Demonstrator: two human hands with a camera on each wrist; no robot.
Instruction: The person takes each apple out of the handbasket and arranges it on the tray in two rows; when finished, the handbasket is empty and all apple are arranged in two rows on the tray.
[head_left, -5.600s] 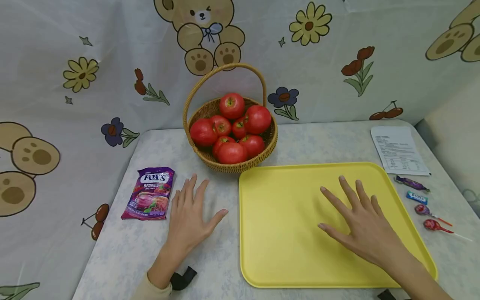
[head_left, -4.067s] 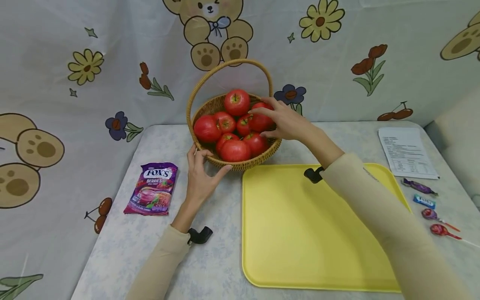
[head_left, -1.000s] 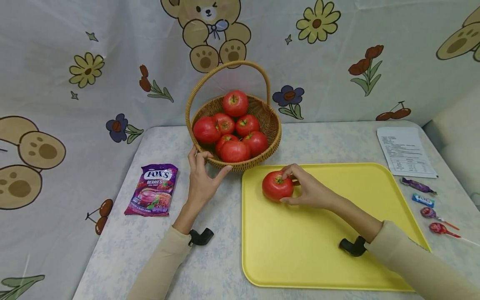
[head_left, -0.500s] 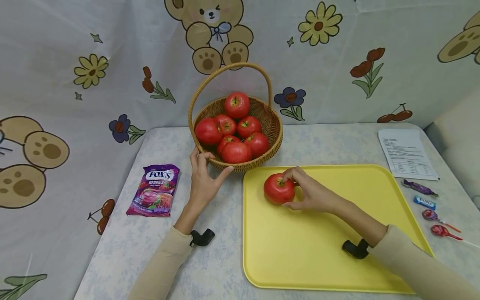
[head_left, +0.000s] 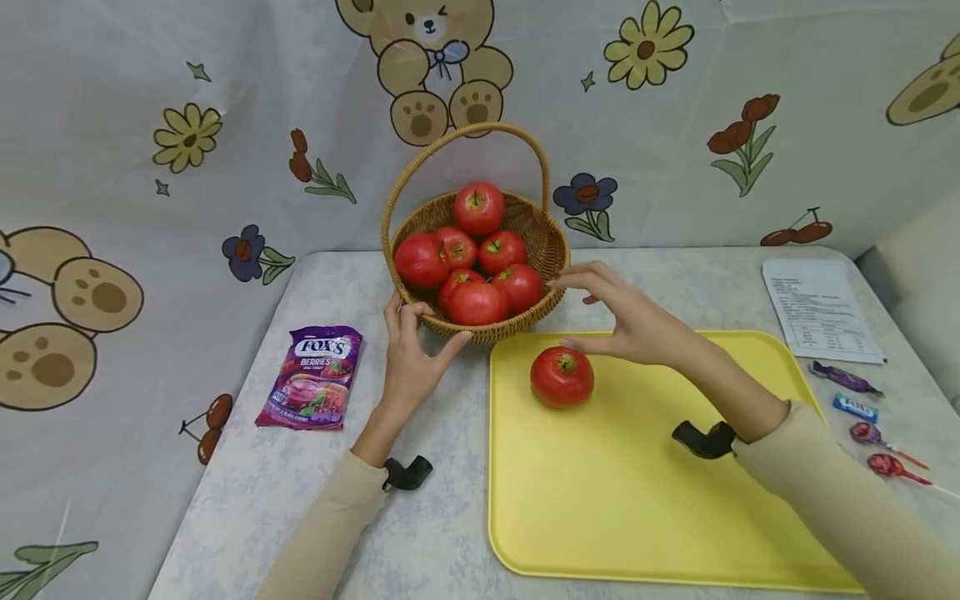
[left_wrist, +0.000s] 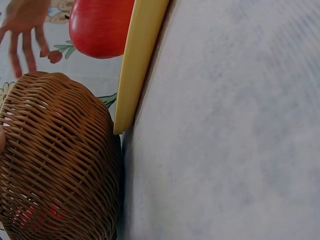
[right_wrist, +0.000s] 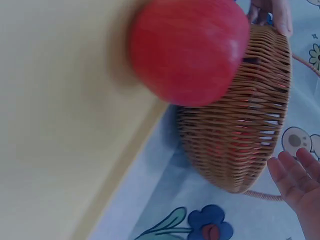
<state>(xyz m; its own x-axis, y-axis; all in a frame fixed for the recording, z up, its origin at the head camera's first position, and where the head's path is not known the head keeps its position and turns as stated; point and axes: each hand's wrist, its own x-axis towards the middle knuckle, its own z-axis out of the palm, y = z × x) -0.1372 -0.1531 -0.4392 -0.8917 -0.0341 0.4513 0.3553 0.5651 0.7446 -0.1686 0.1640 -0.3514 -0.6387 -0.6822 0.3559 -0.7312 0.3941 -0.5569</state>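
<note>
**1 apple down on the tray, right hand heading back to the basket**

The apple (head_left: 562,377) sits alone on the yellow tray (head_left: 637,500), up at the tray's 11 o'clock corner, and nothing touches it. The right hand (head_left: 626,321) hovers just past it at the apple's 1 o'clock, fingers spread wide and holding nothing, fingertips near the rim of the wicker basket (head_left: 551,250). The left hand (head_left: 411,350) cups the basket's near wall at 7 o'clock, thumb and fingers curved against the weave, steadying it. 6 apples are left inside.

By the look of it, the placing step is done and the next pick is starting. That calls for a reach over the rim, under the handle, to the nearest fruit, perhaps the red apple (head_left: 519,287) at the basket's 4 o'clock.

0.5 s ago the right hand was wrapped round the apple on the tray; now it has let go and lifted toward 12 o'clock. Apple and left hand have not shifted.
</note>
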